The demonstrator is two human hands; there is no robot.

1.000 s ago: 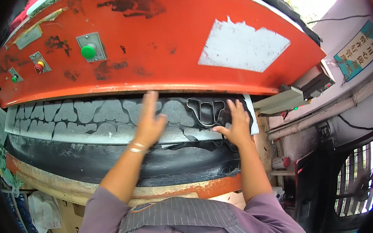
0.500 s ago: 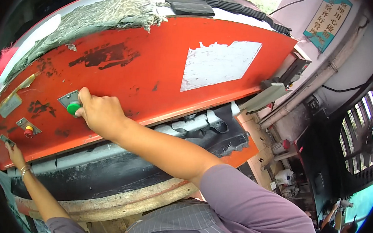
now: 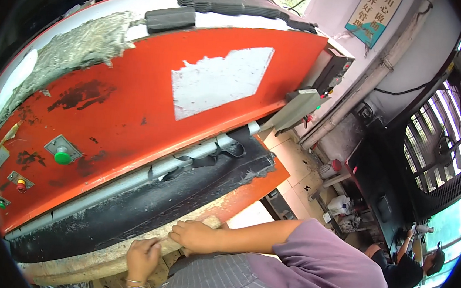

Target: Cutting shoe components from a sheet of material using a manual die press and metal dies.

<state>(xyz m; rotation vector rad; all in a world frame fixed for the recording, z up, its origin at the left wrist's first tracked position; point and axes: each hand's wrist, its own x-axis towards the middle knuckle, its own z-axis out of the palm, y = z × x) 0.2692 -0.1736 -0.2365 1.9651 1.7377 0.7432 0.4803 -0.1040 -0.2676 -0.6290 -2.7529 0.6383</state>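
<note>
Both hands are close together at the pale, worn front edge of an orange press-like machine. My left hand, with bracelets at the wrist, has its fingers curled in against the edge. Just right of it, my right hand rests over the same edge with bent fingers. Whether something small lies between the fingertips cannot be made out. Beyond the hands, a black sheet covers the machine's bed. The green push button on the orange panel is untouched.
A red-and-yellow knob and a smaller green button sit at the panel's left. Stacked black sheets and frayed greyish material lie on top. A grey control box juts out right. Another person works far right.
My right hand has left the large green button and my left hand the small control at far left. Both have come together at the front edge. The view has shifted right.
</note>
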